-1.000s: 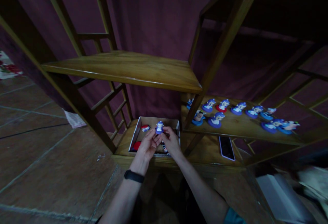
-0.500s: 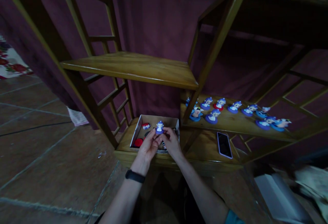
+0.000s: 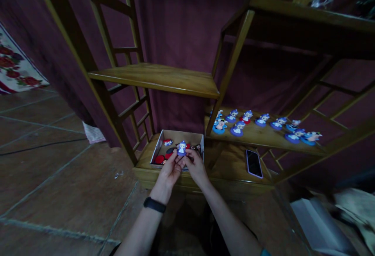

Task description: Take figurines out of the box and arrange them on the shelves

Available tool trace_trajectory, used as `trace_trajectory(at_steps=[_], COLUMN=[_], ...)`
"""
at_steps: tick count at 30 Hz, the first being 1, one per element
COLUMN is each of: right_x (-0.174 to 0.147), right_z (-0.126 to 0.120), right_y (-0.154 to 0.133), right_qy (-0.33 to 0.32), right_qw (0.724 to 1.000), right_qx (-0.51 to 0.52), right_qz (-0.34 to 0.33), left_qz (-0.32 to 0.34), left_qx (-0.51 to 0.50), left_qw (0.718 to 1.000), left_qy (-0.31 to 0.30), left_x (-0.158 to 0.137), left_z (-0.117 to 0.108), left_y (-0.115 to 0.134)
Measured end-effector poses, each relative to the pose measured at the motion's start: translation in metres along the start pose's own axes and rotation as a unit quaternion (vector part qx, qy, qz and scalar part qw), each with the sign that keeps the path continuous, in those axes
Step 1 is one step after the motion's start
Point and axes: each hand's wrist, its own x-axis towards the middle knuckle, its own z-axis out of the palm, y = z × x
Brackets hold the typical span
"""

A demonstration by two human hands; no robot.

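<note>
A small figurine (image 3: pixel 182 148) with a purple cap, a white body and a purple round base stands upright between my two hands. My left hand (image 3: pixel 170 170) pinches its base from the left. From the right, the fingers of my right hand (image 3: pixel 195 164) close on the same base. Right behind and below them is an open cardboard box (image 3: pixel 156 149) with red and dark pieces in it. One red disc (image 3: pixel 159 159) lies at its left, and a small red-and-white figure (image 3: pixel 168 142) lies near the back.
Several similar figurines (image 3: pixel 237 128) stand on the right shelf (image 3: pixel 258 136) on purple, blue and red bases. A phone (image 3: pixel 254 163) lies on the lower board. A wooden shelf (image 3: pixel 158 79) spans above the box, and an upright post (image 3: pixel 231 64) divides the compartments.
The view has shifted slightly, so the shelves sit a little differently in it. Both hands still hold the figurine, and more of the box's contents shows around them.
</note>
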Motion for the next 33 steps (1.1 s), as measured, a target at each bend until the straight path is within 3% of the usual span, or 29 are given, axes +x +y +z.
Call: trace_trajectory(at_steps=[11,20,27,33], right_x=[-0.013,-0.033,-0.030,-0.021], right_z=[0.012,0.026,0.026,0.026], right_y=[-0.008,-0.012,-0.005,-0.003], right_qy=[0.001,-0.024,-0.030,-0.022], right_qw=[1.000,0.998,0.997,0.995], right_qx=[0.009,0.042,0.057,0.080], right_qz=[0.018,0.030,0.053,0.057], left_qz=[0.017,0.047,0.059,0.028], left_qx=[-0.004,-0.015,0.016,-0.006], left_qw=[1.000,0.999,0.998,0.999], left_qy=[0.025,0.010,-0.028,0.015], left_x=[-0.019,-0.045,-0.044,-0.039], left_z=[-0.010,-0.029,-0.031,-0.027], left_y=[-0.002,0.005,0.009,0.012])
